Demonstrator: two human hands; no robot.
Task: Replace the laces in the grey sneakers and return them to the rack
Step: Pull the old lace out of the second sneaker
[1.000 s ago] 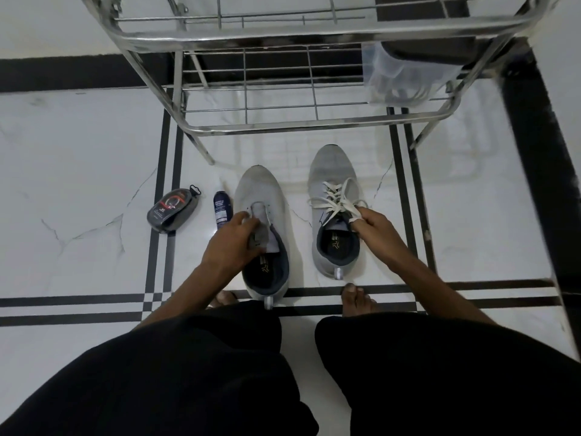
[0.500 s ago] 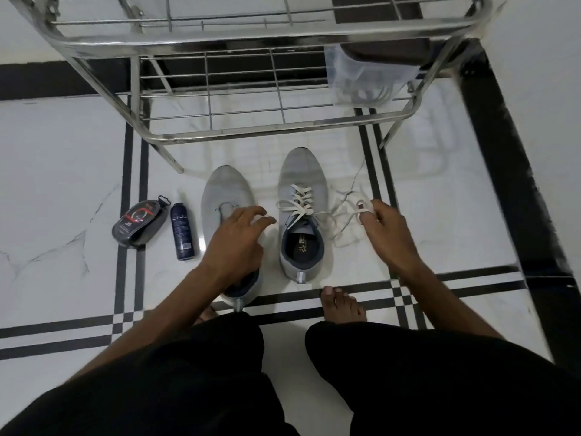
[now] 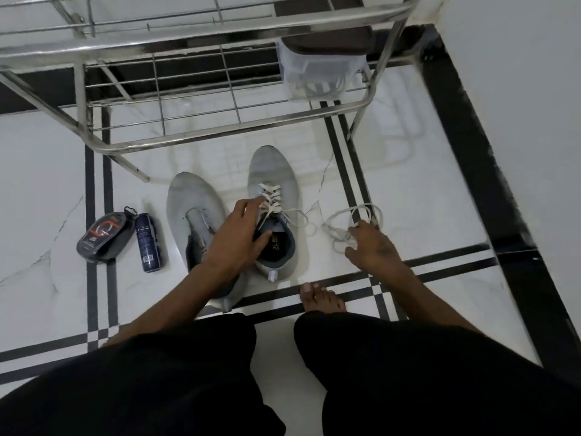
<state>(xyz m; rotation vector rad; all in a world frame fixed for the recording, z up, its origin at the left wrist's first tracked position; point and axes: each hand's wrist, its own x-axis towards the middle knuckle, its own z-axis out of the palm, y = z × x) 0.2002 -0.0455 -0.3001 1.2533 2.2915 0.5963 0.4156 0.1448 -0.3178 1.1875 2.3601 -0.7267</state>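
Two grey sneakers (image 3: 270,196) stand on white marble floor (image 3: 424,234) below steel rack (image 3: 220,42).

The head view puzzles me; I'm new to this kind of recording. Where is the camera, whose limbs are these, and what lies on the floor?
The camera sits on a person's head and looks down, so you see their own arms, dark-clad legs and a bare foot. There is no machine, only two bare hands. On the tiled floor, before a steel rack, stand two grey sneakers. The left sneaker has no lace; the right sneaker is still laced. The left hand reaches over to the right sneaker, fingertips on its lace, thumb at its opening. The right hand rests on a loose lace on the floor. Further left lie a spray can and a dark oval container.
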